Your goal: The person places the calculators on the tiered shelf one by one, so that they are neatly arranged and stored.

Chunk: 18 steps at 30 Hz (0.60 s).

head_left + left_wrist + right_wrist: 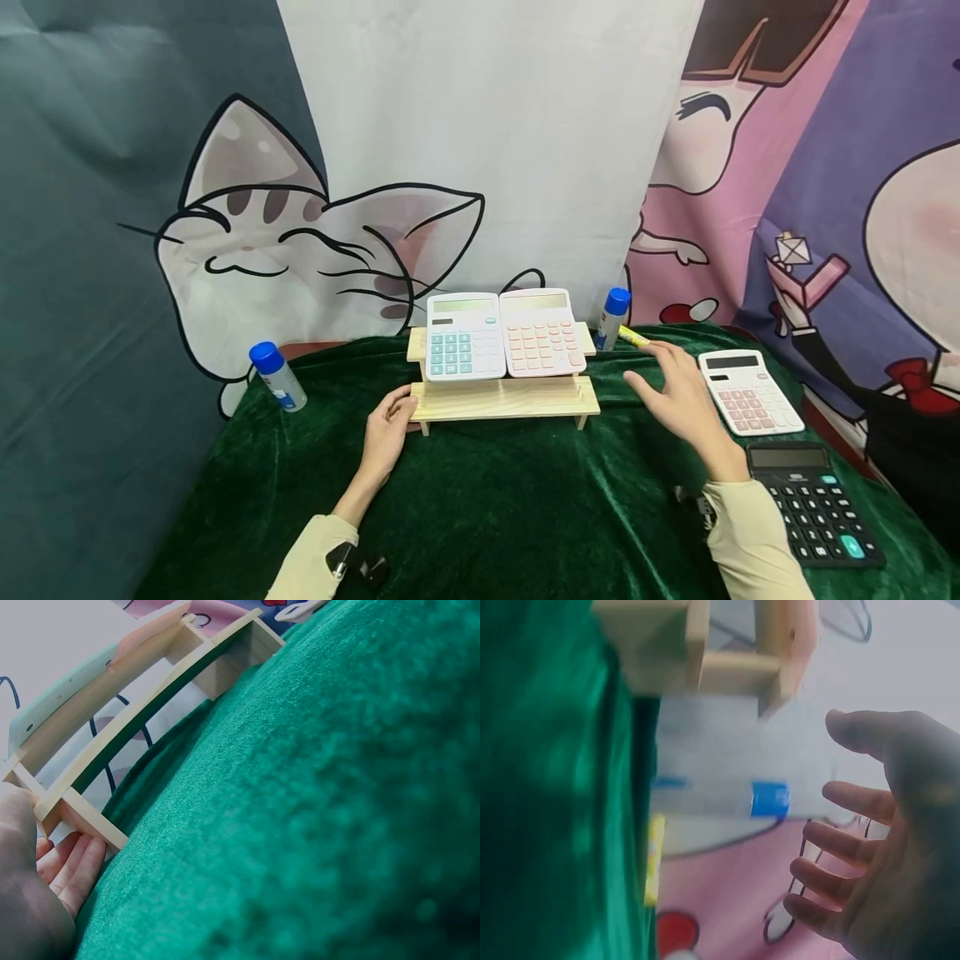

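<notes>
A two-step wooden stand point(506, 400) bears two white calculators on its upper step, leaning back side by side. One calculator has teal keys point(463, 337), the other pink keys point(543, 333). My left hand point(386, 437) grips the lower step's left end; in the left wrist view its fingers point(75, 874) lie around the end leg. To the right of the stand, my right hand point(678, 400) is held with fingers spread and nothing in it. Beyond it are a blue-capped bottle point(613, 317) and a yellow stick-like item point(633, 336), its kind unclear.
Another blue-capped bottle point(279, 377) stands at the left. Right of my right arm lie a white calculator with pink keys point(750, 396) and a large black calculator point(813, 508). Green velvet cloth point(510, 508) covers the table, and a printed cartoon curtain point(480, 108) hangs behind.
</notes>
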Each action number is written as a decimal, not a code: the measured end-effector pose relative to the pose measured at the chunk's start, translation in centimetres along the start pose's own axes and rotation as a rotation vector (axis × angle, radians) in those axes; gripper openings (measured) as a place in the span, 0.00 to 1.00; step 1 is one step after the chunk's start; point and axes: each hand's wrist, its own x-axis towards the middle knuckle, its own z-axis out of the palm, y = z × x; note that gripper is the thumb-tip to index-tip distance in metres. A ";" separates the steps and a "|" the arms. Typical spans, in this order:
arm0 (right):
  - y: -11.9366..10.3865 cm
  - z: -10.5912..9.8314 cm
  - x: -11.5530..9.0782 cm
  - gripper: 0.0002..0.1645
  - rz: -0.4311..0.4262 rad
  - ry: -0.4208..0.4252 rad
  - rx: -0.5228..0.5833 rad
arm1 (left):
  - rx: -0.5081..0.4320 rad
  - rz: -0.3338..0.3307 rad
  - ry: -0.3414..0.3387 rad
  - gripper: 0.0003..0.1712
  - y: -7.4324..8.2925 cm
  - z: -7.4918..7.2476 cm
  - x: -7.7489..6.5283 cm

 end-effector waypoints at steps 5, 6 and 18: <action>2.5 -1.9 -2.0 0.32 0.021 0.024 -0.030 | 0.000 0.002 -0.001 0.25 -0.1 0.0 -0.1; 3.0 -2.3 -2.5 0.32 0.031 0.028 -0.038 | -0.003 0.003 -0.003 0.25 -0.1 0.0 -0.1; 8.5 -7.3 -8.6 0.64 0.436 -0.059 -0.224 | -0.012 -0.001 -0.008 0.26 0.2 -0.1 -0.1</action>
